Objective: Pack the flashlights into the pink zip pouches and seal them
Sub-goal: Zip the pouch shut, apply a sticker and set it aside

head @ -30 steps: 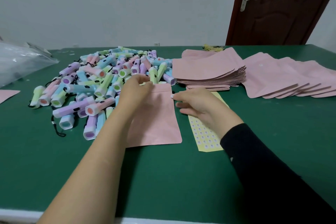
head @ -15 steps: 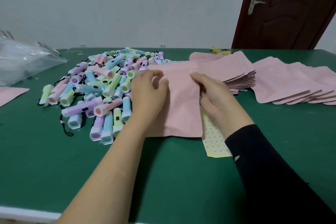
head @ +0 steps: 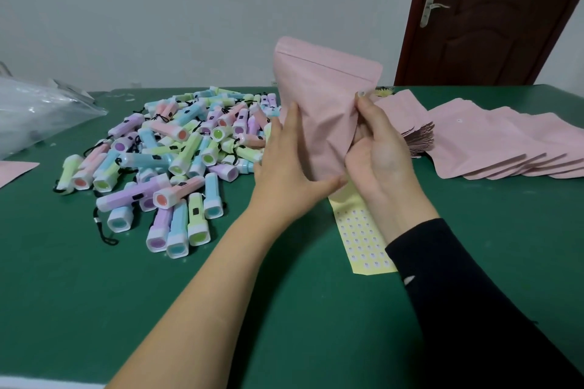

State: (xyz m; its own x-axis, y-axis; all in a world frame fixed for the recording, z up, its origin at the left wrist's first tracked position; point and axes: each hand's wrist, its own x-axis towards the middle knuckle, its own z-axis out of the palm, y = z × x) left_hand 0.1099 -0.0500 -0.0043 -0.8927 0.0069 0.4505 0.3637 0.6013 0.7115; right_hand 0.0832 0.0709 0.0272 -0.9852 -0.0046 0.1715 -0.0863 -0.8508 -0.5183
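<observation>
Head view, and here's the pink pouch [head: 322, 110], up off the green counter [head: 94, 294] and standing tall between both hands, zip strip at the top, its lower half creased and narrowing toward the bottom. The left hand [head: 284, 173] lies flat against the pouch's left side, fingers straight and together, thumb stretched along under the bottom corner. The right hand [head: 379, 151] has its fingers curled in on the right edge, pinching the material, palm facing the camera; a dark sleeve [head: 458, 294] covers that forearm, while the left forearm is bare. Whether the zip is pressed closed, I cannot tell, and nothing of the pouch's inside shows. Left of the hands sits the big heap of flashlights [head: 177, 154], pastel bodies in blue, green, purple and pink, black wrist cords trailing out, the nearest ones just beside the left hand. Under the wrists lies a yellow sticker sheet [head: 360, 237], flat on the counter. Behind the right hand, a stack of flat pouches [head: 407, 123], and further right a fanned row of pouches [head: 493, 145]. Far left, a clear plastic bag [head: 38, 110], with 1 more pink corner [head: 15, 169] at the edge. At the back right stands a dark brown door [head: 493, 15].
</observation>
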